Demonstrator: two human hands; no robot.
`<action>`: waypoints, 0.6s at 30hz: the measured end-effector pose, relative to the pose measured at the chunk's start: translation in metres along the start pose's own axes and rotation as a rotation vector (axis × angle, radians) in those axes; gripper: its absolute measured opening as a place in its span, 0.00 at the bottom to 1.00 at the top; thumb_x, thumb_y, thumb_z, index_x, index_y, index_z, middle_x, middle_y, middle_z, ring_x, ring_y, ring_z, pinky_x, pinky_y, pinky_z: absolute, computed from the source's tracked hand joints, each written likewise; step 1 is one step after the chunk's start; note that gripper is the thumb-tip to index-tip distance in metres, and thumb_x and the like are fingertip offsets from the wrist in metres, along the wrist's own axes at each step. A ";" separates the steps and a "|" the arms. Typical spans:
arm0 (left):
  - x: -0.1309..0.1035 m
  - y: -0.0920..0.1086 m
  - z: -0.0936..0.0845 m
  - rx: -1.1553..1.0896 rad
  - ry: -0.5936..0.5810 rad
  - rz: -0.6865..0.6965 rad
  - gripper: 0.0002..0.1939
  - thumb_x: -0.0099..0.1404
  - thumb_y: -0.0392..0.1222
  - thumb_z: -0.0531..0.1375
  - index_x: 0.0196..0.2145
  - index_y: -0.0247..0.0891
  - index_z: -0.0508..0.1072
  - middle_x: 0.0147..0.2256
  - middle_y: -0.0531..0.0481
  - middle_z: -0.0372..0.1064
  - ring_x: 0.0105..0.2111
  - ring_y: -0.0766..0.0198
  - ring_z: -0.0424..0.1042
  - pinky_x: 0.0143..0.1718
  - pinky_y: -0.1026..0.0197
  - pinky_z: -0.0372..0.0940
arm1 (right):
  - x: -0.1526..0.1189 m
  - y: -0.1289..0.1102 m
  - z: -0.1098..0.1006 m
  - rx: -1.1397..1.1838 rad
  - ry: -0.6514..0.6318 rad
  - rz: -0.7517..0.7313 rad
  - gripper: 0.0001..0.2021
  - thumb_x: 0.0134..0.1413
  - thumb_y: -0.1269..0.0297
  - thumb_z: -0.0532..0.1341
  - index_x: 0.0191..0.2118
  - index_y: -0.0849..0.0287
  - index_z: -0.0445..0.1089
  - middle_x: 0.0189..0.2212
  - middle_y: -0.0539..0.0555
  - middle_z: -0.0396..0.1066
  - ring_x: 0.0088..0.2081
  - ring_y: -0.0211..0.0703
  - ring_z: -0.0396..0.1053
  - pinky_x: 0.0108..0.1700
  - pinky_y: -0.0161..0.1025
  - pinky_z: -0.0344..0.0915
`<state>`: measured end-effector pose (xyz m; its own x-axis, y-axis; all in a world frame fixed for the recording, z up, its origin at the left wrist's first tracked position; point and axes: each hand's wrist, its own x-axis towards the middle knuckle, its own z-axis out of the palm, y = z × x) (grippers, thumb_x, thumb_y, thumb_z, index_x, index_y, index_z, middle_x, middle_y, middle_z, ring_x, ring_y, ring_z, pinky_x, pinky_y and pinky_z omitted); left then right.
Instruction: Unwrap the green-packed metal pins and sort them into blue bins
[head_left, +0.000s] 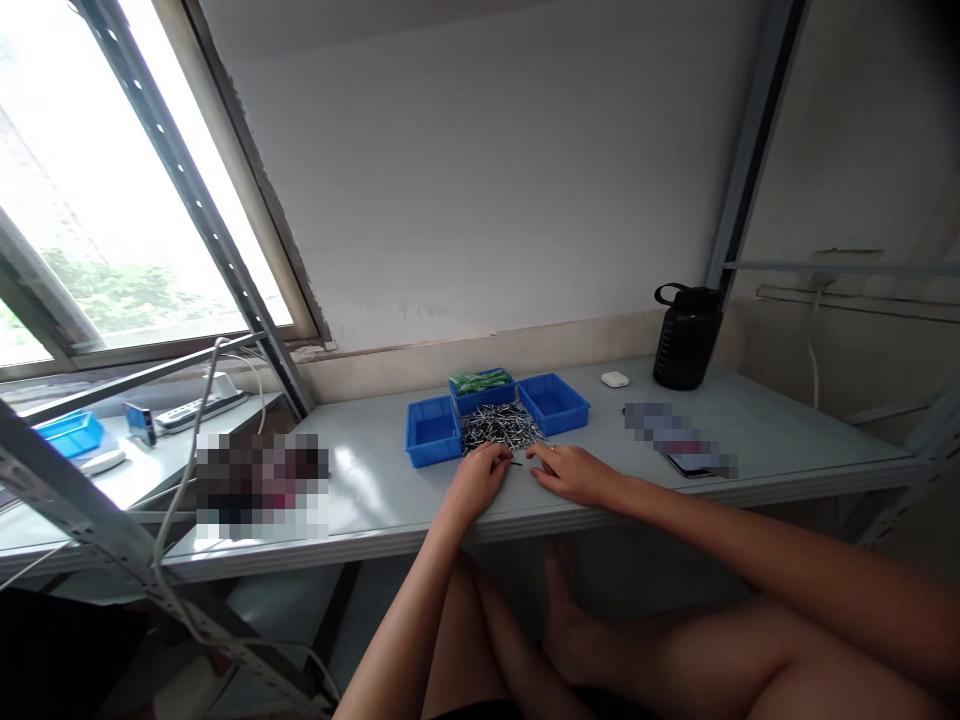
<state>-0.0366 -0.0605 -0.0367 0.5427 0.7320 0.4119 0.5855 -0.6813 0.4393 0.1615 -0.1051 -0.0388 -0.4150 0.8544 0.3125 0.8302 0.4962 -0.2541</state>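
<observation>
A heap of small metal pieces (501, 424), silvery and dark, lies on the grey table between three blue bins. My left hand (481, 476) rests at the heap's front edge, its fingers curled together around something I cannot make out. A thin dark piece (516, 463) shows just beside its fingertips. Facing it from the right, my right hand (566, 472) has its thumb and index finger apart, with nothing visible between them. The left blue bin (433, 430) and the right blue bin (555, 402) look empty. Green packets (481, 381) fill the back blue bin (484, 400).
A white earbud case (614, 380) and a black bottle (687, 338) stand at the back right. Nearer lies a partly blurred phone (690, 466). A pixelated patch covers the table's left end. A white cable (176, 500) hangs by the metal frame (169, 150).
</observation>
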 end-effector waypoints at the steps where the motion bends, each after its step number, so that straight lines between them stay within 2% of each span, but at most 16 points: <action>1: 0.000 0.000 0.000 -0.007 -0.005 0.004 0.10 0.62 0.35 0.51 0.37 0.39 0.72 0.38 0.48 0.71 0.39 0.61 0.69 0.42 0.61 0.62 | 0.000 0.000 0.000 0.000 0.001 -0.003 0.14 0.59 0.61 0.50 0.48 0.59 0.62 0.32 0.54 0.72 0.33 0.44 0.69 0.34 0.36 0.58; 5: 0.002 0.001 0.001 -0.087 -0.051 -0.012 0.09 0.61 0.37 0.53 0.34 0.39 0.74 0.37 0.50 0.72 0.37 0.61 0.70 0.40 0.62 0.62 | 0.002 0.000 0.000 0.002 0.001 -0.015 0.12 0.60 0.60 0.50 0.44 0.58 0.64 0.32 0.53 0.71 0.34 0.44 0.69 0.34 0.35 0.57; 8: 0.005 0.002 0.003 -0.226 -0.094 -0.047 0.09 0.60 0.38 0.54 0.34 0.37 0.74 0.35 0.50 0.74 0.35 0.62 0.70 0.39 0.62 0.62 | 0.003 0.001 0.001 0.006 0.002 -0.012 0.12 0.60 0.59 0.50 0.43 0.58 0.64 0.32 0.53 0.71 0.34 0.44 0.69 0.33 0.35 0.57; 11: 0.008 0.005 0.006 -0.325 -0.083 -0.060 0.10 0.60 0.38 0.54 0.34 0.35 0.74 0.35 0.49 0.74 0.34 0.63 0.70 0.38 0.63 0.63 | 0.003 0.002 0.002 -0.002 0.003 -0.019 0.11 0.60 0.60 0.50 0.41 0.58 0.65 0.32 0.53 0.71 0.34 0.43 0.69 0.33 0.35 0.57; 18: 0.004 0.010 0.005 -0.308 -0.068 -0.071 0.09 0.59 0.38 0.55 0.34 0.36 0.75 0.34 0.49 0.74 0.34 0.63 0.70 0.38 0.62 0.63 | 0.003 0.004 0.004 -0.070 -0.002 -0.072 0.12 0.61 0.60 0.48 0.37 0.59 0.65 0.32 0.55 0.70 0.35 0.45 0.68 0.34 0.36 0.57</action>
<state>-0.0257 -0.0639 -0.0342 0.5521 0.7691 0.3220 0.4193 -0.5899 0.6901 0.1621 -0.0997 -0.0424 -0.4755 0.8169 0.3263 0.8220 0.5447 -0.1659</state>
